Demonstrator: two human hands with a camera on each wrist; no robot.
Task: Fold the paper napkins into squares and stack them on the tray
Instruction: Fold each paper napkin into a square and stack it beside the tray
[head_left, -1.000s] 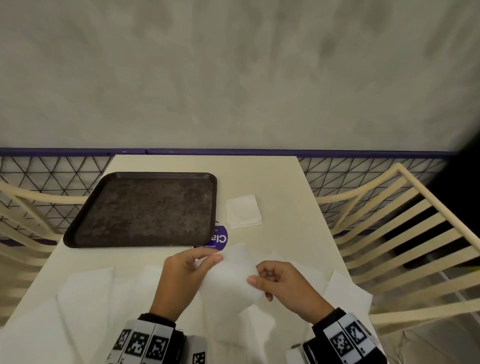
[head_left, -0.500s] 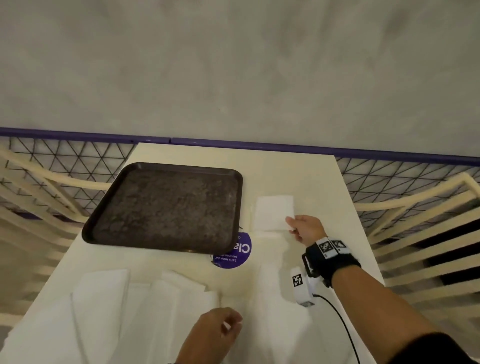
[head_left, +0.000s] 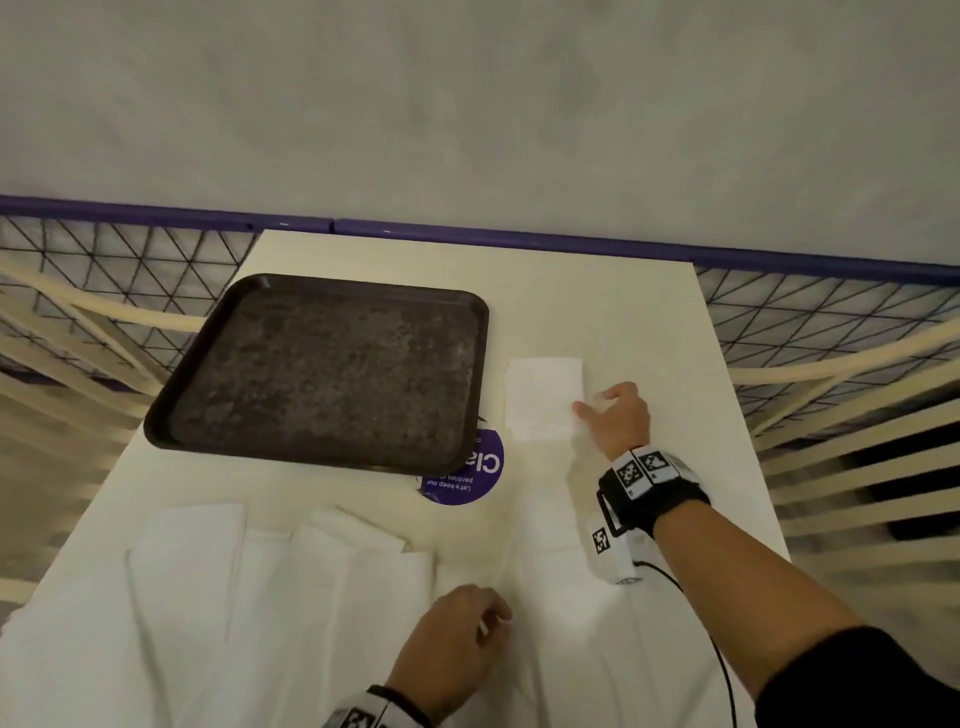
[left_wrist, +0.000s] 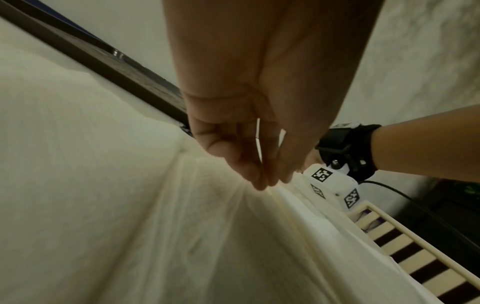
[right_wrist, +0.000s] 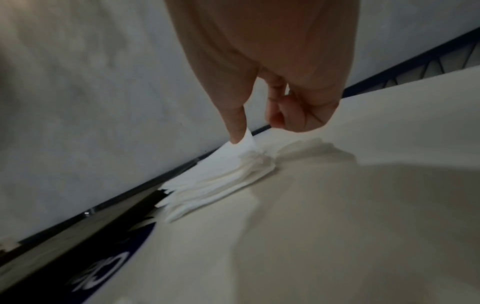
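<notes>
On my far left the dark tray (head_left: 317, 364) sits on the table (head_left: 623, 312), nothing on it. Nearer me, unfolded napkins (head_left: 218, 597) lie spread across the table's front edge; my left hand (head_left: 452, 639) rests over them, fingertips (left_wrist: 259, 181) pressed together on the paper. Right of the tray lies a folded napkin stack (head_left: 543, 397), and my right hand (head_left: 615, 421) pinches its top corner, thumb on the lifted sheet.
</notes>
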